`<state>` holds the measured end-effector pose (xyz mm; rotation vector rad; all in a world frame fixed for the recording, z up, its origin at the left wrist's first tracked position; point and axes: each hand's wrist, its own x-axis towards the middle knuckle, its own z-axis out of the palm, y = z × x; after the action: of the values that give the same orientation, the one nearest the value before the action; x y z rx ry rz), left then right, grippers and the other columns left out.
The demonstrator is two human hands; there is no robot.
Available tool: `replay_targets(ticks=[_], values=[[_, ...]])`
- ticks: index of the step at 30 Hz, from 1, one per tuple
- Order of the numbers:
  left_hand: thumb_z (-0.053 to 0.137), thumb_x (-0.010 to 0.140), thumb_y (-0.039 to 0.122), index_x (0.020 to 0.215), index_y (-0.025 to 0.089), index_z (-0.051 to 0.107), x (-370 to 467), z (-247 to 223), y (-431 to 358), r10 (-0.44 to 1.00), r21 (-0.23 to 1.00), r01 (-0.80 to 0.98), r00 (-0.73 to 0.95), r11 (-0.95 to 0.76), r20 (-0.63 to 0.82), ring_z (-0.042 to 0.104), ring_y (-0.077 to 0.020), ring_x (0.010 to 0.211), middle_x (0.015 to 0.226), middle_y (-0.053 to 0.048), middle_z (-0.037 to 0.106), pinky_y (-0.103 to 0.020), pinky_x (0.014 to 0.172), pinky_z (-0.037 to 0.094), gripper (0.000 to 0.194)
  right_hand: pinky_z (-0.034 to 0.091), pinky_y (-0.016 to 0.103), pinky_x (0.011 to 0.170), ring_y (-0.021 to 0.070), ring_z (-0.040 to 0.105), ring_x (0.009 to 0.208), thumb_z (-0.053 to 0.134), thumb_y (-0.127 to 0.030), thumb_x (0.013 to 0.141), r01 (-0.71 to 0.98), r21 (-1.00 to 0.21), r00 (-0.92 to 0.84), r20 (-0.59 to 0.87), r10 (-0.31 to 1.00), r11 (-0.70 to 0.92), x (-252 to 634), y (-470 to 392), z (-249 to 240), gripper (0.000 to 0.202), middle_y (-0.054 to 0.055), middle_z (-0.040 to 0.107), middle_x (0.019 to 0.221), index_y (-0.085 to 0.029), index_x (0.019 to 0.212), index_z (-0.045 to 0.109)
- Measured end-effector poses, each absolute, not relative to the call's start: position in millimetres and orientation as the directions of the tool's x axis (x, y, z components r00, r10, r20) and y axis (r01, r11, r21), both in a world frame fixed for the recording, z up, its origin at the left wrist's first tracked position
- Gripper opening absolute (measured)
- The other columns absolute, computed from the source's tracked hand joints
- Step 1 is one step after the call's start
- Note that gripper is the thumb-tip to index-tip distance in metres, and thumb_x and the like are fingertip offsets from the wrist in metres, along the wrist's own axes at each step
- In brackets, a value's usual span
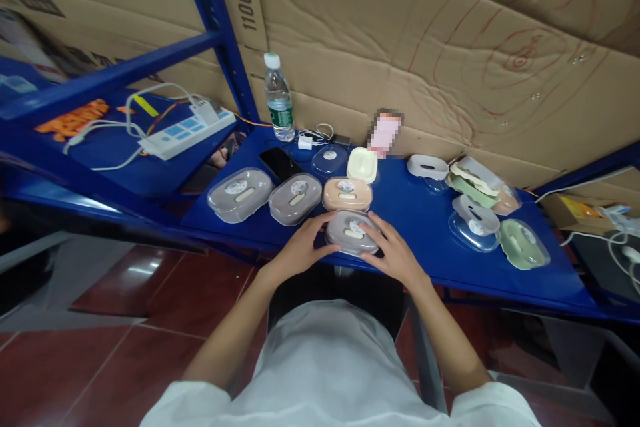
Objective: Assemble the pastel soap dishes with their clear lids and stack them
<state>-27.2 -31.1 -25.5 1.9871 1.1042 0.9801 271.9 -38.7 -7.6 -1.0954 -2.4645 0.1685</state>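
Observation:
A grey oval box with a clear lid lies at the table's front edge, between my two hands. My left hand grips its left end, thumb in front and fingers behind. My right hand holds the right end, with fingers over the lid. Just behind it is a peach box with a clear lid and a round label. Two more lidded grey boxes, one nearer and one farther left, stand in a row with it. A cream square container sits behind the peach box.
A water bottle, a black phone and a white charger are at the back left. Grey and green parts, a clear lid and a green box lie right. Blue shelf posts rise on the left.

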Motion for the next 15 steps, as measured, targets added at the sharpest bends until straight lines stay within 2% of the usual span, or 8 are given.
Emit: replay_targets(ticks=[7, 12, 15], values=[[0.076, 0.098, 0.042, 0.159, 0.033, 0.044, -24.9, -28.2, -32.4, 0.888, 0.794, 0.431, 0.361, -0.430, 0.285, 0.064, -0.0282, 0.132, 0.157, -0.010, 0.058, -0.049, 0.111, 0.056, 0.070, 0.047, 0.055, 0.125, 0.0323, 0.043, 0.158, 0.070, -0.048, 0.101, 0.686, -0.251, -0.560, 0.418, 0.716, 0.683, 272.7, -41.1, -13.1, 0.081, 0.010, 0.039, 0.174, -0.036, 0.171, 0.031], [0.074, 0.099, 0.041, 0.160, 0.034, 0.043, -21.7, -24.7, -34.1, 0.870, 0.753, 0.457, 0.376, -0.473, 0.318, 0.058, -0.0283, 0.142, 0.159, -0.008, 0.057, -0.048, 0.116, 0.054, 0.069, 0.044, 0.053, 0.128, 0.0311, 0.039, 0.160, 0.068, -0.046, 0.103, 0.710, -0.371, -0.485, 0.359, 0.797, 0.599, 273.1, -46.2, -13.5, 0.075, 0.004, 0.031, 0.177, -0.039, 0.170, 0.034], [0.074, 0.100, 0.041, 0.158, 0.033, 0.044, -19.2, -23.5, -35.8, 0.867, 0.732, 0.477, 0.368, -0.486, 0.336, 0.056, -0.0285, 0.145, 0.158, -0.009, 0.057, -0.051, 0.122, 0.048, 0.066, 0.043, 0.054, 0.128, 0.0321, 0.037, 0.161, 0.067, -0.051, 0.103, 0.704, -0.482, -0.426, 0.300, 0.854, 0.521, 275.3, -45.1, -13.3, 0.075, 0.007, 0.024, 0.180, -0.037, 0.169, 0.035]])
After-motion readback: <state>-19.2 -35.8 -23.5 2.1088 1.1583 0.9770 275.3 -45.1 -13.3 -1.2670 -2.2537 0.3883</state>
